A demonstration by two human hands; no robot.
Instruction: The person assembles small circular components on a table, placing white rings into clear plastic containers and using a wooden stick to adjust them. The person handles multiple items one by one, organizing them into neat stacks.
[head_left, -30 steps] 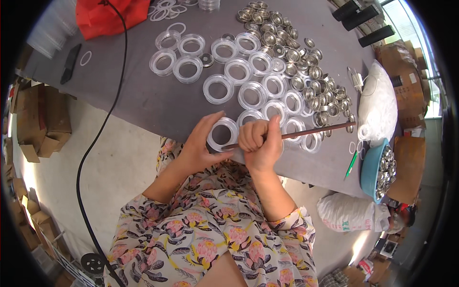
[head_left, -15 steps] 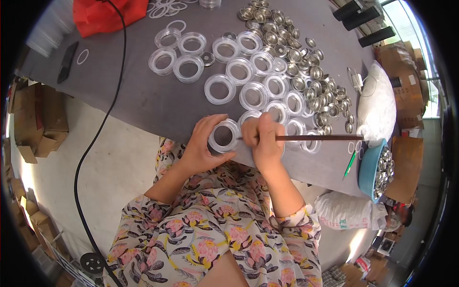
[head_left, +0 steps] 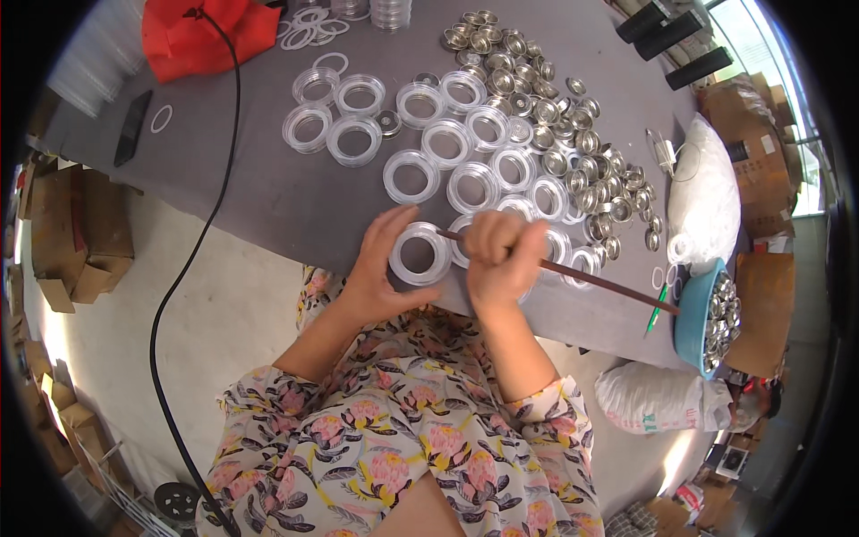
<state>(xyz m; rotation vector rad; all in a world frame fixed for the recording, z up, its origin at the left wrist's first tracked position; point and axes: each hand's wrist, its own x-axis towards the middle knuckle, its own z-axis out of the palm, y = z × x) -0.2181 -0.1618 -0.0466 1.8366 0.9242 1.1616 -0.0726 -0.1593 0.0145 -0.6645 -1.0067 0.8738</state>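
At the table's near edge, my left hand [head_left: 369, 268] curls its fingers and thumb around the left side of a clear plastic ring [head_left: 420, 278]. My right hand [head_left: 504, 259] is closed in a fist around a thin brown stick [head_left: 608, 286]. The stick slants down to the right, and its left tip meets the ring's upper right rim. Several similar clear rings [head_left: 411, 199] lie just beyond my hands, some partly hidden by the right one. Past them spreads a heap of small round silver metal cups [head_left: 586, 141].
A blue basin [head_left: 689, 322] of metal cups stands at the right edge, near green-handled scissors [head_left: 657, 309] and a white bag [head_left: 702, 197]. A black cable [head_left: 192, 246] crosses the table's left side. Thin white rings [head_left: 309, 27] and a red cloth [head_left: 206, 40] lie at the back.
The stick has turned from nearly level to a slant. Its tip has shifted up along the ring's rim, and its far end has dropped. My right fist has rotated; the left hand stays around the ring.
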